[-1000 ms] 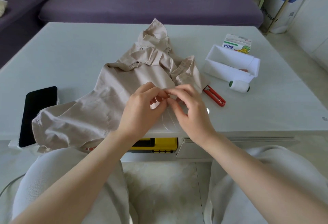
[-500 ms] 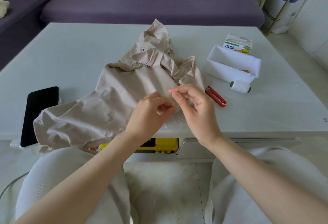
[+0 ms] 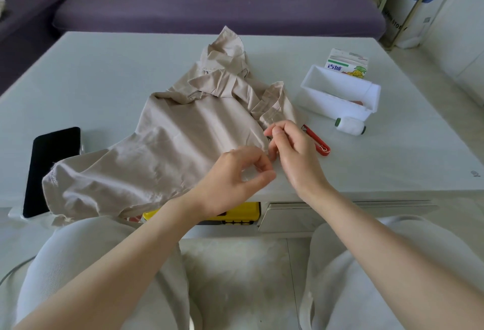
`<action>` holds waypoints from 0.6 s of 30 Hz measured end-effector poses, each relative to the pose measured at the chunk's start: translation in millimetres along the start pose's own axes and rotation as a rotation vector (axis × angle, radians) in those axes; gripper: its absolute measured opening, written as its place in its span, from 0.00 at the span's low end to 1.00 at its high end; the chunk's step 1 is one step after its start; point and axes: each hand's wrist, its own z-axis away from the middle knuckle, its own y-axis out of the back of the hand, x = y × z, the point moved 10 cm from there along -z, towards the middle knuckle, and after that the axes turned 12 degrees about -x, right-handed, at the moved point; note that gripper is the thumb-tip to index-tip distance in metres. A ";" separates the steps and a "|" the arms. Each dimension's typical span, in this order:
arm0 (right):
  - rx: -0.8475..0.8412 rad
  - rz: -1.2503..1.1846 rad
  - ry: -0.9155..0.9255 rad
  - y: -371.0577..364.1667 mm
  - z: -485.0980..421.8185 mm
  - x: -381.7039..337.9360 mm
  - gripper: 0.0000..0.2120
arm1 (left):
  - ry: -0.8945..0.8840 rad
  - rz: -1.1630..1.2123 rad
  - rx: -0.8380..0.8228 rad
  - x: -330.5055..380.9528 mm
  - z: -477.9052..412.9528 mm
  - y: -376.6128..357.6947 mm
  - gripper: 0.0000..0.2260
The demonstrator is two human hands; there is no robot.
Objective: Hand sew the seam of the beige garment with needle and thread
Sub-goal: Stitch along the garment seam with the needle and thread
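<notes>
One beige garment (image 3: 183, 141) on pale table (image 3: 104, 73) before purple sofa (image 3: 209, 2); left fingers (image 3: 258, 162) round its edge, right fingers' (image 3: 281, 130) hold unclear.

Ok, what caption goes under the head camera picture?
Left hand and right hand, fingers curled, at a beige garment on a white table.

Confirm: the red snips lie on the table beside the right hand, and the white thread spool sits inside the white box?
No. In the head view the white thread spool lies on the table outside the white box, by its near wall. The red snips do lie beside the right hand.
</notes>
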 end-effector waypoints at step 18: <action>0.096 0.317 -0.136 25.9 -2.1 22.2 0.09 | -0.028 0.367 0.210 -8.7 10.7 51.8 0.05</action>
